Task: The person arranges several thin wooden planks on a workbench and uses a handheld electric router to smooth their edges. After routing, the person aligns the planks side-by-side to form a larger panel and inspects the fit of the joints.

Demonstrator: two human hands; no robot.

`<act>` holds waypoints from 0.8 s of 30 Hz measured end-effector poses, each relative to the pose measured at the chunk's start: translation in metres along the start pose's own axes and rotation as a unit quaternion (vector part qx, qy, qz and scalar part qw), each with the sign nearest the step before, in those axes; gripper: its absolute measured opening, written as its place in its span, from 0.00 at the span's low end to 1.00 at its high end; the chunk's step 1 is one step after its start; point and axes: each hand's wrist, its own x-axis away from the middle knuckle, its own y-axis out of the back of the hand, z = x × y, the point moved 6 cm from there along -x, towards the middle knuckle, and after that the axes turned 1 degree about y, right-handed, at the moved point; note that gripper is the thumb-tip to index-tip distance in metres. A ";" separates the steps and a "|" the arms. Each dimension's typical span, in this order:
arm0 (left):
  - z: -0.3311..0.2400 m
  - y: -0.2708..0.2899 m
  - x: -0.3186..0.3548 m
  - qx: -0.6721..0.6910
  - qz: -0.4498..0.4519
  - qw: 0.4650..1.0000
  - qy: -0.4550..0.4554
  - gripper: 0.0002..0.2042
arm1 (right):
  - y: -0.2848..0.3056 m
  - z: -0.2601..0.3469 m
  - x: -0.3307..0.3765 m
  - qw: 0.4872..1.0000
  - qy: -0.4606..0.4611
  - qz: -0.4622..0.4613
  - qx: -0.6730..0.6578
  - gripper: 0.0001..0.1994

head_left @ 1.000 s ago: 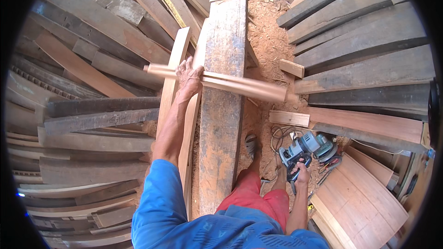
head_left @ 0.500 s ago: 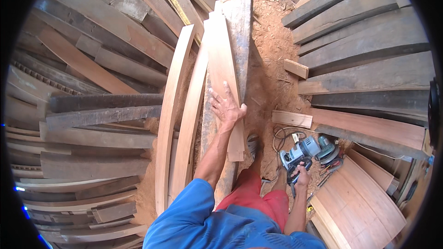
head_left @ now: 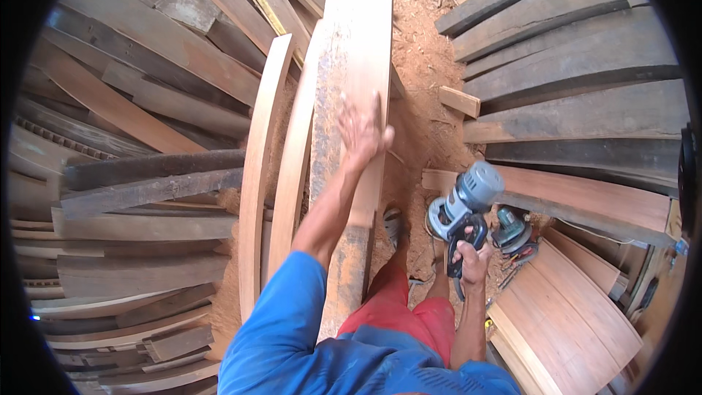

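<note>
My left hand (head_left: 362,130) rests flat, fingers spread, on a long pale wooden board (head_left: 352,88) that runs away from me down the middle. Two narrow curved slats (head_left: 256,175) lie along the board's left side. My right hand (head_left: 472,262) grips the black handle of a grey and blue power sander (head_left: 461,208), lifted off the ground to the right of the board. My blue sleeve and red shorts fill the lower edge, and one foot (head_left: 395,223) stands on the sawdust beside the board.
Weathered grey planks (head_left: 146,197) are stacked on the left, darker boards (head_left: 578,51) on the right. A second power tool (head_left: 512,230) lies on the ground by the sander. Sawdust (head_left: 420,66) covers the ground. Pale curved boards (head_left: 570,307) lie at lower right, a short offcut (head_left: 459,100) nearby.
My left hand laid a slat lengthwise and slid forward along the board. My right hand has lifted the sander off the ground and brought it closer to the board.
</note>
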 end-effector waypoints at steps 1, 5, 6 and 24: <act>-0.001 -0.002 -0.023 0.016 0.000 1.000 0.007 0.47 | -0.010 0.015 -0.001 1.000 0.022 0.009 0.019 0.17; -0.009 -0.003 -0.039 0.043 0.027 0.998 0.045 0.45 | -0.039 0.052 0.016 0.995 0.077 0.022 0.053 0.17; -0.007 -0.003 -0.042 0.057 0.024 0.997 0.046 0.46 | -0.048 0.059 0.017 0.994 0.097 0.030 0.046 0.16; 0.111 -0.020 0.036 0.303 0.145 0.934 0.124 0.20 | -0.120 -0.012 0.091 0.972 0.153 0.134 0.121 0.15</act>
